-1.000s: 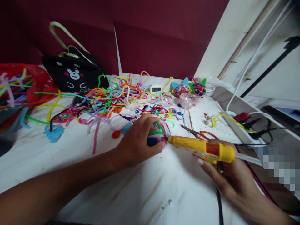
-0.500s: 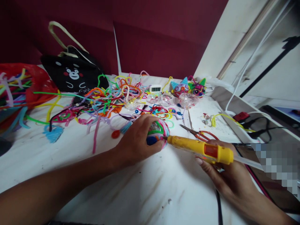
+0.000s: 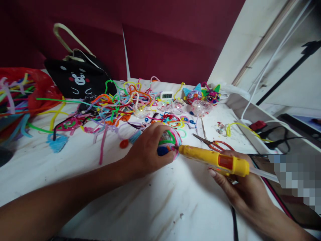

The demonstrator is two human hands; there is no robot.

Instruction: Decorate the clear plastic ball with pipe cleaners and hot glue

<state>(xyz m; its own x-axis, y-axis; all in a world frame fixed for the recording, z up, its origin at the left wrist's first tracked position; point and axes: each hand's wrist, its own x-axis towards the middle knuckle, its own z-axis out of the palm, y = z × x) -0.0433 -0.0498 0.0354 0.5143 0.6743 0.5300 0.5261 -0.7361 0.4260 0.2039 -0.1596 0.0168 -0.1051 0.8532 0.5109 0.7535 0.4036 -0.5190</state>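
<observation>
My left hand (image 3: 147,147) is closed around a round ball covered in colourful pipe cleaners (image 3: 177,135), with green, pink and blue parts showing; its left side is hidden behind my fingers. In my right hand (image 3: 247,187) is a yellow hot glue gun (image 3: 205,156), a clear glue stick (image 3: 264,174) jutting from its back end. The gun's nozzle points left and meets the ball's right side, near my left thumb. Just behind the gun lie orange-handled scissors (image 3: 213,144), their blades toward the ball.
A tangle of pipe cleaners (image 3: 125,100) spreads behind my left hand. Clear plastic cups (image 3: 179,106), a small digital timer (image 3: 166,95) and two cat-faced ornaments (image 3: 194,95) stand at the back. A black bag (image 3: 80,78) and red bag (image 3: 47,92) are left; a tray with cables (image 3: 250,129) is right.
</observation>
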